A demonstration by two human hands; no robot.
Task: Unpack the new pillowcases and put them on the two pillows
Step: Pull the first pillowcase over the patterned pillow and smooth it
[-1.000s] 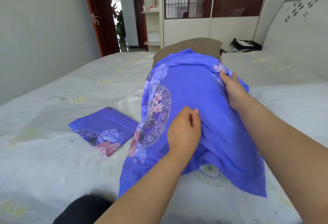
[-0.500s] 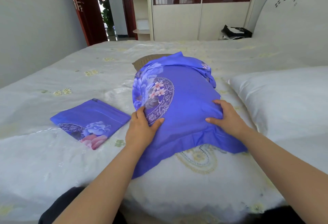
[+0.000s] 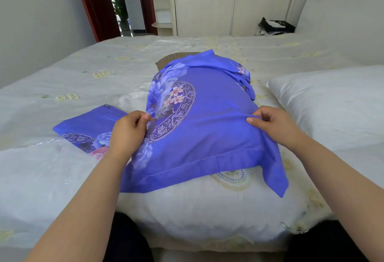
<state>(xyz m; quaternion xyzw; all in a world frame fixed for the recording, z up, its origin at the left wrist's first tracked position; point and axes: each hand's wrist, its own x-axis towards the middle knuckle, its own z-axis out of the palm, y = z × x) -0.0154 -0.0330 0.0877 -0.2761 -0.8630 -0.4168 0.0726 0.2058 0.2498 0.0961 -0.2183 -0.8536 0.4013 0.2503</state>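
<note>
Pale embroidered bedspread, wardrobe, open red door

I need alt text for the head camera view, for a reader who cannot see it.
Two hands, left hand and right hand, pinch a blue floral pillowcase half-covering a brown pillow on a white bed. A folded blue pillowcase lies left, a bare white pillow right.
</note>
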